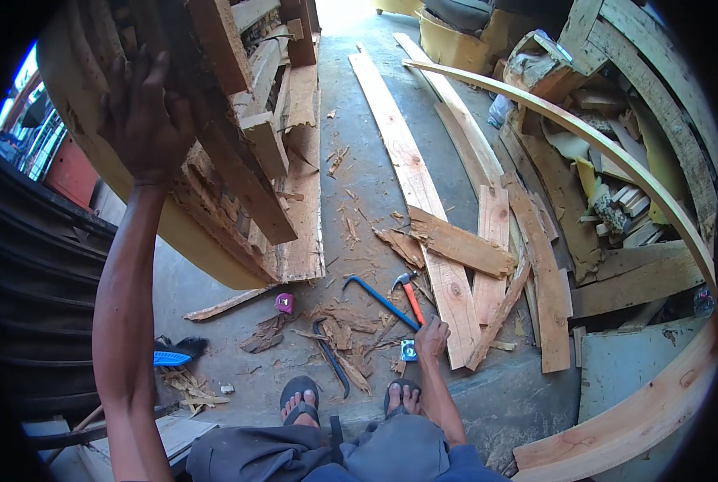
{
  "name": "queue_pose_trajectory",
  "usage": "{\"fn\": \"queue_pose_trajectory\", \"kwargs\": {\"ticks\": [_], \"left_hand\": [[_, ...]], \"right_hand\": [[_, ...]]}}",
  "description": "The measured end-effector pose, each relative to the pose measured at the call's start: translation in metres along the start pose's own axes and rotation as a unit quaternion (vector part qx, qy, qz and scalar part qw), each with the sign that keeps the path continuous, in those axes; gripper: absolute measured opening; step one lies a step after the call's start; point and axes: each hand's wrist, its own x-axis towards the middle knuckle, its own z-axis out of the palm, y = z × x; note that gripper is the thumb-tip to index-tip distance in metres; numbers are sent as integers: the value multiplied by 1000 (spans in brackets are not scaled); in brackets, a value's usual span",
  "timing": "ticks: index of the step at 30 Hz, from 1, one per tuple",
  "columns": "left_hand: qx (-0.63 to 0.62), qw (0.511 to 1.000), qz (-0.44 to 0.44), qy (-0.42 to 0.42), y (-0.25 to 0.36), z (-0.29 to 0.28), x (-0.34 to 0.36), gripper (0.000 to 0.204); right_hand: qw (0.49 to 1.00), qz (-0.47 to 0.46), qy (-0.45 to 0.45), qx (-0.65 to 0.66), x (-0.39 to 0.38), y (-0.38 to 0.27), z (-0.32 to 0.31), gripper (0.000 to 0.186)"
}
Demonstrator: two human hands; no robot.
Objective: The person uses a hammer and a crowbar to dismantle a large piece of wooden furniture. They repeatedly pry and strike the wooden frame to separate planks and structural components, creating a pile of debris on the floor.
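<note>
My left hand (146, 120) lies with fingers spread against a dark wooden board of a large upright wooden frame (246, 181) at the left. Low on the right, my right hand (433, 337) is closed around the lower end of a hammer (413, 296) with an orange handle. Beside it, a blue pry bar (381, 301) reaches the same hand; whether the fingers grip it too, I cannot tell. A second, dark pry bar (332, 358) rests on the floor among wood splinters. Near my right foot sits a small blue-and-silver square object (408, 350).
A pink tape measure (284, 303) lies before the frame. Long planks (411, 165) and broken boards (463, 245) cover the floor at right. Scrap wood (624, 209) is piled beyond, under a long curved-looking strip (600, 136). A blue dustpan (170, 358) is at left.
</note>
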Motion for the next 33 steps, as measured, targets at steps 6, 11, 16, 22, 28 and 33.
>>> {"fn": "queue_pose_trajectory", "kwargs": {"ticks": [6,11,16,22,28,33], "left_hand": [[-13,1000,-8,-13,3,-4,3,50],[-26,999,-24,-22,5,-6,1,51],[-52,998,-20,-20,9,-7,6,50],[-19,999,-15,-25,-1,-4,3,50],[-8,1000,2,-9,0,0,1,49],[-25,999,22,39,8,3,2,46]], "right_hand": [[982,27,-185,-8,9,19,-11,29],[975,-86,-204,18,-29,2,6,36],[863,-135,-487,-6,-91,-38,26,48],[859,-294,-413,-72,-161,-55,53,67],[874,-304,-378,-30,-144,-46,52,52],[860,-357,-363,-42,-150,-35,61,45]]}}
